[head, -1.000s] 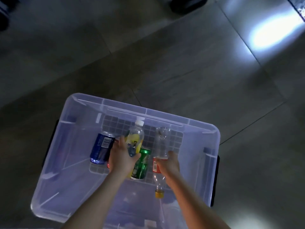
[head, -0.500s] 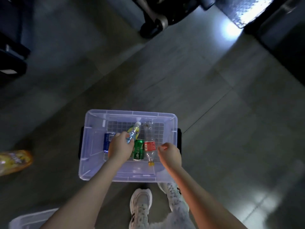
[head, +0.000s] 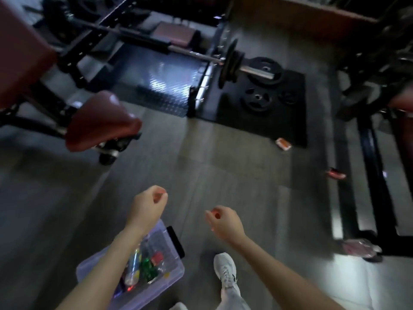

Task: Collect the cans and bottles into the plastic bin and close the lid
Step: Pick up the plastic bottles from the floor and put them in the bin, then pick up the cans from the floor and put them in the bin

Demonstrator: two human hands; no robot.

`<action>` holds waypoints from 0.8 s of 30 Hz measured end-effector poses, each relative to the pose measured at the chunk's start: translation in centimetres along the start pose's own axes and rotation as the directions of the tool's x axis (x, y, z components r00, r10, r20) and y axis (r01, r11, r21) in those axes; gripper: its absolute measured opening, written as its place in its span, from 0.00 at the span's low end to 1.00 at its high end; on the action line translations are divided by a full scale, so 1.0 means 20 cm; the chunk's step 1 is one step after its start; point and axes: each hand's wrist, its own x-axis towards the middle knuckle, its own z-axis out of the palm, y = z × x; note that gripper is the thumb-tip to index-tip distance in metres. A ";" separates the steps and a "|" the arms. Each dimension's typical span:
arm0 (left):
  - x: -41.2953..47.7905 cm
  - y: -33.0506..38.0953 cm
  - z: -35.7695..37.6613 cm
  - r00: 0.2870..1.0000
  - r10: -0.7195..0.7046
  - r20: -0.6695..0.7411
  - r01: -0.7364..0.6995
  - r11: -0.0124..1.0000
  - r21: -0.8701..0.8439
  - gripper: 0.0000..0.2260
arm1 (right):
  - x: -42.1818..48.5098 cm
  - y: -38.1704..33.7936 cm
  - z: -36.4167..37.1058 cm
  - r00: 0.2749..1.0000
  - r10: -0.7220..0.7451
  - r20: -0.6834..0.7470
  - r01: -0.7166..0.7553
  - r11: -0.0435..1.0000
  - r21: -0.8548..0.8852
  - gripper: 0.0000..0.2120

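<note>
The clear plastic bin (head: 172, 278) stands lidless on the floor at the bottom left, partly under my left forearm. Inside lie a yellow-labelled bottle (head: 133, 266), a green can (head: 148, 268) and a red-labelled bottle (head: 157, 257). My left hand (head: 148, 203) hovers above the floor beyond the bin, fingers curled loosely, holding nothing. My right hand (head: 223, 221) is to its right, also loosely curled and empty. Further off on the floor lie an orange can (head: 283, 144), a red can (head: 336, 173) and a pinkish bottle (head: 359, 248).
A maroon padded weight bench (head: 100, 124) stands at the left. A barbell with plates (head: 232, 63) rests on a rack over a black mat (head: 263, 104). Dark machine frames (head: 377, 180) run along the right. My white shoe (head: 225, 274) is beside the bin.
Both hands let go of the bottles and rose out of the bin. The view lifted from the bin to the gym floor ahead, so the bin slid to the bottom left.
</note>
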 end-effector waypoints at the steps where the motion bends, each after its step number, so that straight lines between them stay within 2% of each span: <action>1: 0.03 0.15 0.02 0.999 0.042 0.013 -0.042 0.999 0.007 0.05 | 0.00 0.02 -0.15 0.998 -0.013 -0.054 0.012 1.000 -0.019 0.13; 4: 0.12 0.58 0.14 0.979 0.198 0.056 -0.200 0.980 0.025 0.04 | 0.03 0.16 -0.58 0.977 -0.027 -0.210 0.016 0.999 -0.050 0.14; 10: 0.27 1.42 0.60 0.897 0.395 0.198 -0.415 0.907 0.076 0.06 | 0.19 0.62 -1.36 0.924 0.116 -0.364 -0.110 0.993 0.036 0.14; 15: 0.46 2.00 1.07 0.862 0.433 0.264 -0.457 0.889 0.037 0.05 | 0.36 1.04 -1.91 0.860 0.258 -0.440 -0.206 0.965 0.163 0.16; 21: 0.72 2.63 1.63 0.787 0.499 0.362 -0.544 0.839 0.027 0.04 | 0.61 1.47 -2.40 0.784 0.378 -0.493 -0.320 0.926 0.200 0.16; 24: 0.91 2.86 1.91 0.764 0.500 0.407 -0.557 0.830 0.027 0.04 | 0.81 1.65 -2.57 0.774 0.439 -0.456 -0.377 0.898 0.225 0.16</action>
